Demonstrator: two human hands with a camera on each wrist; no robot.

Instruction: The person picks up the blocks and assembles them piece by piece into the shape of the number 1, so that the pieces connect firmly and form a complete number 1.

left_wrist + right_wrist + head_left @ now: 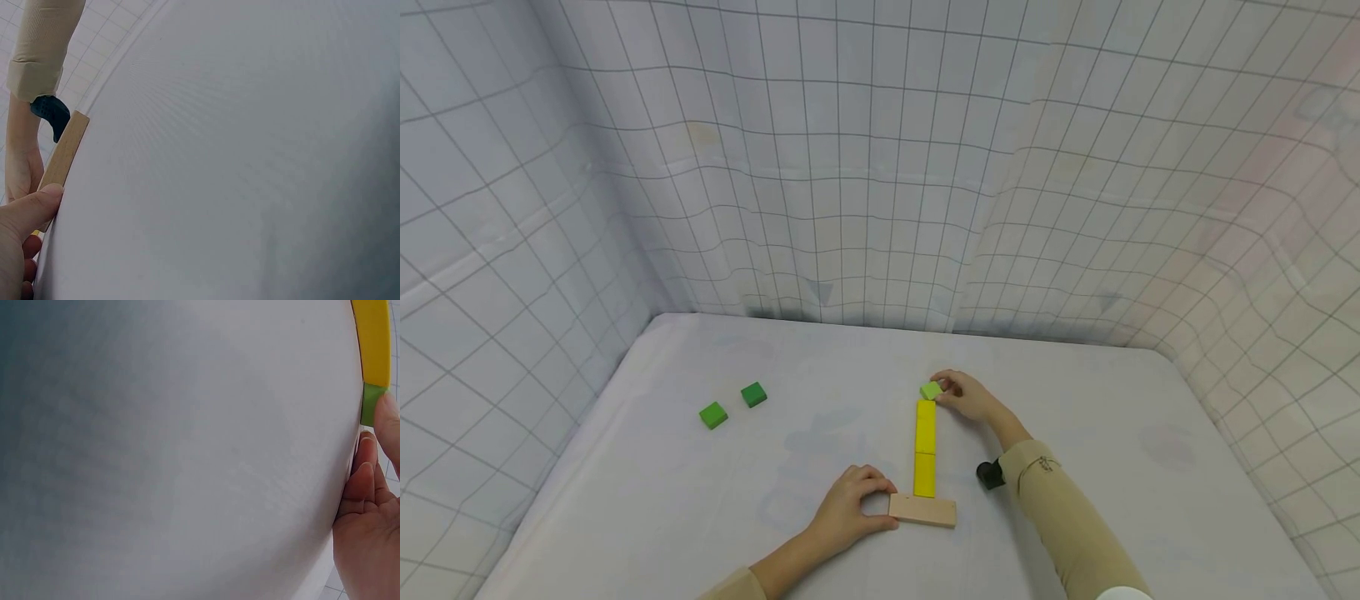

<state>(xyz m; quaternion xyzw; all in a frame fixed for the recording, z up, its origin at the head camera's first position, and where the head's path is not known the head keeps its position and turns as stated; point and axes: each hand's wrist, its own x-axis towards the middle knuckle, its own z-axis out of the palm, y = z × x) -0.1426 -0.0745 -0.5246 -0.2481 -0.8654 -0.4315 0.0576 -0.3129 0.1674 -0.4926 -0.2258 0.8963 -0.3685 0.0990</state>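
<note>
My left hand [847, 515] pinches the left end of a plain wooden block [923, 510], thumb on the near side and fingers on the far side. Two yellow blocks [926, 427] lie end to end in a line running away from that wooden block. At the line's far end is a small light green block [930, 390], which my right hand [967, 397] holds between thumb and fingers. The right wrist view shows this green block [372, 405] against the end of a yellow block [374, 344]. In the left wrist view my thumb lies on the wooden block [65, 150].
Two darker green blocks, one [713, 415] nearer and one [754, 394] farther, lie on the left part of the white-covered table [647, 500]. Grid-patterned cloth [865, 167] hangs behind and on both sides. A black wrist device [990, 475] sits at the right cuff.
</note>
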